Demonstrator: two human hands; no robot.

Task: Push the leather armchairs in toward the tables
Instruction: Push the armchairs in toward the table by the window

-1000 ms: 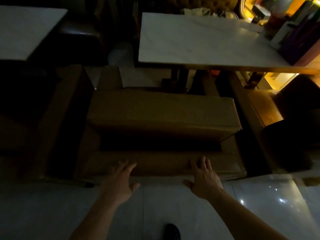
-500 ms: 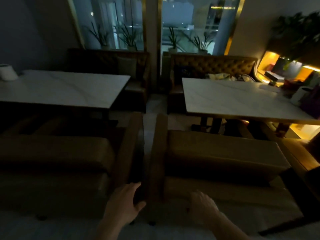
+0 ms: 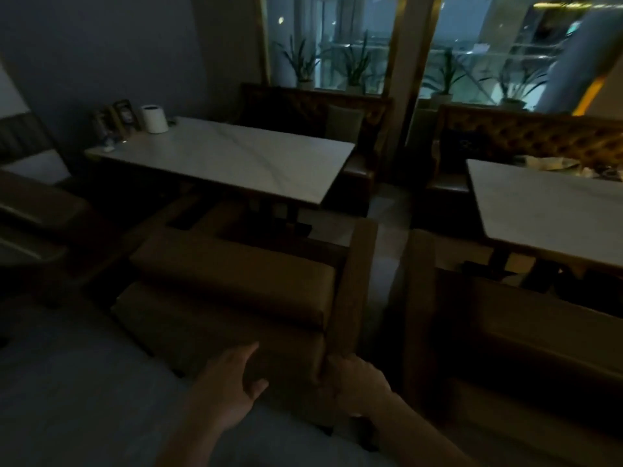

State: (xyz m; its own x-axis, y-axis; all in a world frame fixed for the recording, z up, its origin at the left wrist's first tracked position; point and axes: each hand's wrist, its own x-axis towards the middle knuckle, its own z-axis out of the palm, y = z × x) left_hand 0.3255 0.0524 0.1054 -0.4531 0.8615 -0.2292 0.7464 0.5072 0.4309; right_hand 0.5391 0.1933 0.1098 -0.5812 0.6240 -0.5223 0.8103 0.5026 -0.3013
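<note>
Currently both hands at the back of the left tan leather armchair (image 3: 236, 281).
Head view: right hand (image 3: 354, 382), fingers closed around the rear end of that chair's wooden armrest (image 3: 357, 281). Left hand (image 3: 229, 385), fingers open and spread at the backrest; contact unclear. Chair sits just before the white marble-top bench (image 3: 229, 156); a second tan armchair (image 3: 505, 332) stands right, by another white bench (image 3: 539, 210).

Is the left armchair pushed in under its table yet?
Not fully. The left armchair sits with its seat cushion wholly outside the table edge; only its front reaches it. Right hand grips its rear corner.
</note>
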